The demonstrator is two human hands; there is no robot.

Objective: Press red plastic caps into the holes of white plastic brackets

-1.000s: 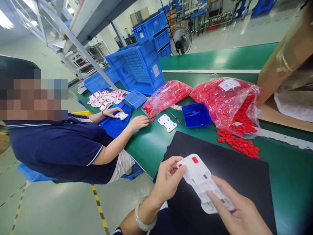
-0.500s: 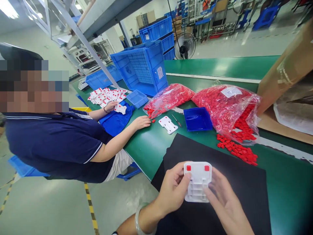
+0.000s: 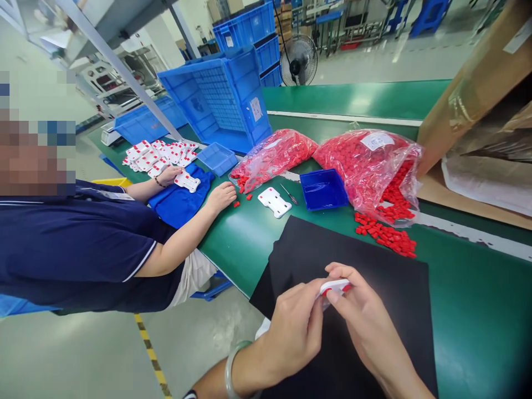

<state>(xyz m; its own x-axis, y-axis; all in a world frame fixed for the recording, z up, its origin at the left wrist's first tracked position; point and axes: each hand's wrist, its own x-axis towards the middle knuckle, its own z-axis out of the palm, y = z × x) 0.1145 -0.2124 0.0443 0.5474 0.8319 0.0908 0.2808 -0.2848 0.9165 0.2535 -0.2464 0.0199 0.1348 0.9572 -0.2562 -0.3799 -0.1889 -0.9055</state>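
Above the black mat (image 3: 390, 310), a white plastic plate with red pads (image 3: 334, 284) is tipped nearly edge-on, so most of its face is hidden. My left hand (image 3: 293, 327) pinches its left side, closed. My right hand (image 3: 366, 316) is closed on the right side, thumb near a red pad. Past the mat lie loose red pads (image 3: 386, 235), partly spilling from a clear bag of red pads (image 3: 366, 160). Left of a dark blue tray (image 3: 324, 191) are a screwdriver (image 3: 290, 194) and another white plate (image 3: 274, 203).
On the left a co-worker (image 3: 83, 249) holds a white plate (image 3: 188, 181) and reaches toward red pads by a second bag (image 3: 276, 158). Finished-looking white plates (image 3: 153, 155) lie piled beyond. A blue crate (image 3: 220, 94) stands behind; a cardboard box (image 3: 465, 94) is at right.
The white plate in my hands has tilted from face-on to nearly edge-on. My right fingers have moved up to its far edge. The view has shifted, moving the scene left and up.
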